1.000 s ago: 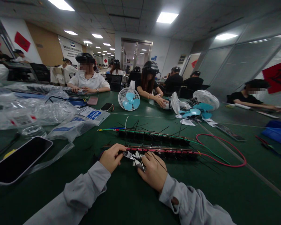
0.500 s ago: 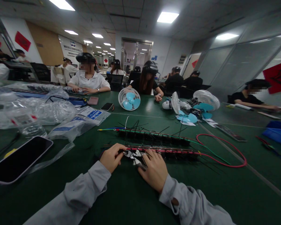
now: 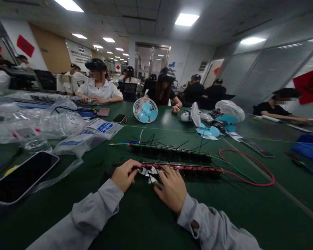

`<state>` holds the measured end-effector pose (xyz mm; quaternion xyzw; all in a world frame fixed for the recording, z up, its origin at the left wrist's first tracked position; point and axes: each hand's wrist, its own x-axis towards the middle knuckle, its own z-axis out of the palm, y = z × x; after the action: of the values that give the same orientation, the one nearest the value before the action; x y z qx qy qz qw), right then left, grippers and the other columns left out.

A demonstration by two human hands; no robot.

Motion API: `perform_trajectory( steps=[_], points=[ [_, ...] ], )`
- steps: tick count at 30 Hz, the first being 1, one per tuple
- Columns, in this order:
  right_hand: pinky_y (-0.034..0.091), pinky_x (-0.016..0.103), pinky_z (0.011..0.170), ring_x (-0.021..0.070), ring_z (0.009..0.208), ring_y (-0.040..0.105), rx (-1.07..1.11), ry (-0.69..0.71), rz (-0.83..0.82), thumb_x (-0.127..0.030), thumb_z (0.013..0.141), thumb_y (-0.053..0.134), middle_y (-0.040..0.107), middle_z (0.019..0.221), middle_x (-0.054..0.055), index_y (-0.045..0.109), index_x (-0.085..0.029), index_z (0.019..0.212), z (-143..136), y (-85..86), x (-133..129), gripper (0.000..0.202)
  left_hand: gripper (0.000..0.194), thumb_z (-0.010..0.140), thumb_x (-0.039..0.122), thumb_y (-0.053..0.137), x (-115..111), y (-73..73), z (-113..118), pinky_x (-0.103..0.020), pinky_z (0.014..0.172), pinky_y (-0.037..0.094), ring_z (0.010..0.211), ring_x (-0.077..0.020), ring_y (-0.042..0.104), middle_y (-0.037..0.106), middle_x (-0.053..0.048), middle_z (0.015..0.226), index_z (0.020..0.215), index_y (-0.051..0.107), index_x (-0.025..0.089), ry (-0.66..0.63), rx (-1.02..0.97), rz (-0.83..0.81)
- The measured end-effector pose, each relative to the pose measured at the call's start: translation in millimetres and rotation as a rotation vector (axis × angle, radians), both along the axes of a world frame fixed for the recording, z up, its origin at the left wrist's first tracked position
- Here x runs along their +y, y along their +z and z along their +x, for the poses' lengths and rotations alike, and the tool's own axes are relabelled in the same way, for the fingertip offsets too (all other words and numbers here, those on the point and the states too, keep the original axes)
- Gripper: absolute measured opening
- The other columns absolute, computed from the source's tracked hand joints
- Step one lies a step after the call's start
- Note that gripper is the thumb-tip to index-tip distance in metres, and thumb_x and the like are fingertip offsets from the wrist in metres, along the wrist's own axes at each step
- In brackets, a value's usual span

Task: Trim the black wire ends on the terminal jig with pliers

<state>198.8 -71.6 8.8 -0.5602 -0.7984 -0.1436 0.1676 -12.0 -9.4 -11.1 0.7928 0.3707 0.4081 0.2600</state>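
A long black wire harness (image 3: 195, 168) with a red wire along it and thin black cable ties sticking out lies in front of me. My left hand (image 3: 123, 175) closes its fingers and thumb on the harness's left end. Farther right, my right hand (image 3: 173, 189) has its fingers over the harness and its thumb on the near side; the fingertips are partly hidden. Crumpled white scraps (image 3: 153, 179) sit between both hands. Just beyond lies a second black harness (image 3: 169, 150) with a green wire, roughly parallel to the first.
A phone (image 3: 23, 177), bottle (image 3: 28, 135) and plastic bags (image 3: 91, 133) are at left. Across the green table (image 3: 135, 222) stand a small fan (image 3: 145, 110) and more fan parts (image 3: 210, 131). A red cable loop (image 3: 272, 175) extends right, near a blue bin (image 3: 309, 147). Several people sit around.
Across the table, the small fan's head has shifted slightly to the right. Both my hands and the harnesses look unmoved.
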Motion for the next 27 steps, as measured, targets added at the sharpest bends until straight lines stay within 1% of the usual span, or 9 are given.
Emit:
perform_trajectory(
  steps=[8,15,22,24,27],
  points=[
    [0.035,0.037,0.087,0.0251,0.098,0.05,-0.001,-0.001,0.008,-0.033,0.07,0.061,0.056,0.107,0.011,0.054,-0.019,0.092,0.4,-3.8,0.3,0.026,0.019,0.081,0.009,0.046,1.0,-2.4,0.3,-0.019,0.048,0.047,0.043,-0.0045,0.056,0.06,-0.003,0.095,0.096,0.056,0.017,0.007,0.007,-0.007],
    [0.036,0.038,0.087,0.025,0.098,0.051,0.006,0.009,0.024,-0.032,0.07,0.062,0.057,0.105,0.011,0.055,-0.019,0.091,0.6,-4.2,0.8,0.026,0.02,0.081,0.009,0.046,0.1,-1.0,0.4,-0.019,0.048,0.047,0.043,-0.0046,0.056,0.061,-0.004,0.098,0.096,0.056,0.017,0.002,0.0,0.005],
    [0.037,0.037,0.084,0.0242,0.096,0.051,0.0,0.009,0.02,-0.033,0.071,0.061,0.057,0.105,0.011,0.055,-0.019,0.091,1.0,-3.2,0.5,0.026,0.021,0.08,0.008,0.046,0.0,-0.5,0.1,-0.019,0.047,0.047,0.043,-0.0047,0.056,0.061,-0.004,0.097,0.096,0.056,0.017,0.0,-0.005,0.014],
    [0.036,0.037,0.085,0.0237,0.096,0.051,0.0,0.011,0.017,-0.033,0.07,0.061,0.057,0.103,0.01,0.055,-0.019,0.09,0.8,-2.5,0.5,0.024,0.021,0.081,0.008,0.046,0.2,-0.6,0.4,-0.019,0.047,0.047,0.043,-0.0045,0.056,0.061,-0.004,0.098,0.096,0.056,0.017,-0.001,-0.006,0.019],
    [0.037,0.033,0.082,0.0216,0.092,0.051,0.009,0.002,0.004,-0.033,0.07,0.06,0.057,0.095,0.008,0.055,-0.02,0.082,0.3,-1.4,0.2,0.019,0.02,0.081,0.009,0.046,0.4,-0.6,0.6,-0.019,0.047,0.047,0.043,-0.0043,0.056,0.061,-0.004,0.099,0.096,0.056,0.017,-0.009,0.0,0.026]
  ],
)
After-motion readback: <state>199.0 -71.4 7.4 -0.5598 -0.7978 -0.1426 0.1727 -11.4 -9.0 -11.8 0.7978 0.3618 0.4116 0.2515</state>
